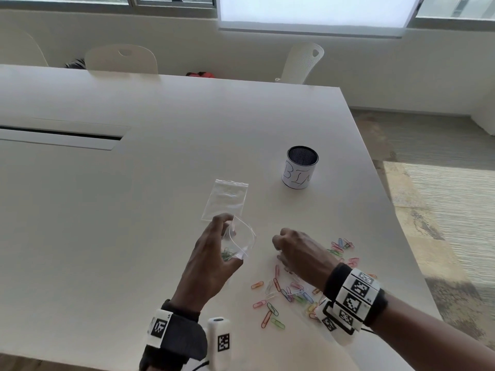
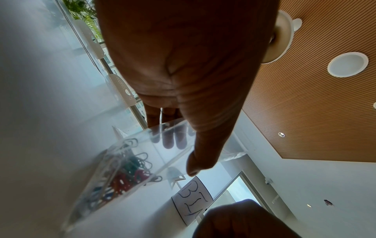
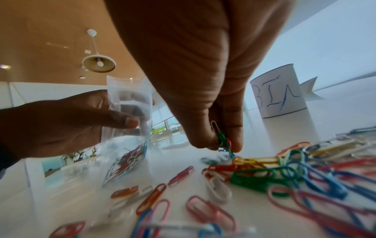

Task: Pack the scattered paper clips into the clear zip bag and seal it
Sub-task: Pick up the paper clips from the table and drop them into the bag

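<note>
from the head camera we've got our left hand [image 1: 211, 261] holding the clear zip bag [image 1: 239, 241] up off the table [image 1: 134, 210], mouth gaping open, thumb and fingers curled round its sides, a few clips already sitting in the bottom. our right hand [image 1: 297, 253] is bunched up just beside the bag, fingertips down at the pile of paper clips [image 1: 289, 293], which is spread near the right edge of the table, toward the near corner. a second flat bag [image 1: 226, 200] lies just past our hands, and a mesh cup labelled "bin" [image 1: 300, 167] stands further back, toward the right edge.

left wrist view: the thumb [image 2: 201, 154] presses the wall of the zip bag [image 2: 130, 161], fingers showing through the plastic on the other side, and green, red and blue clips are heaped in the lower corner. the cup [image 2: 191, 199] is behind it.

right wrist view: our thumb and fingers [image 3: 234, 133] pinch a small bunch of clips [image 3: 222, 140], green, red and a white one sticking up, right over the pile [image 3: 264, 173]. the bag [image 3: 130, 128] hangs upright in the left hand [image 3: 67, 122], just left of the pile.
</note>
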